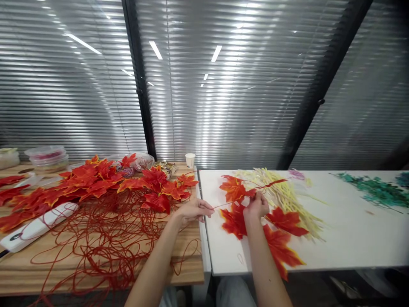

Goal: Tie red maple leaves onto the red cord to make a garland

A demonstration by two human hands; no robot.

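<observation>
Between my two hands a thin red cord (223, 205) runs fairly taut. My left hand (194, 209) pinches it near the gap between the two tables. Over the white table, my right hand (256, 206) is closed around the cord among the artificial maple leaves; its fingertips are partly hidden. Red-orange leaves surround that hand: one upper left (232, 188), one below it (234, 220), one to the right (287, 221), and a large one (280, 247) beside my forearm. A big tangle of red cord (111, 238) spreads over the wooden table, left of my left hand.
A heap of red maple leaves (96, 179) lies behind the tangle, near a white elongated device (40, 226). Plastic tubs (47, 158) and a paper cup (190, 160) stand at the back. Pale yellow strands (287, 200) and green sprigs (377, 187) lie on the white table (345, 243).
</observation>
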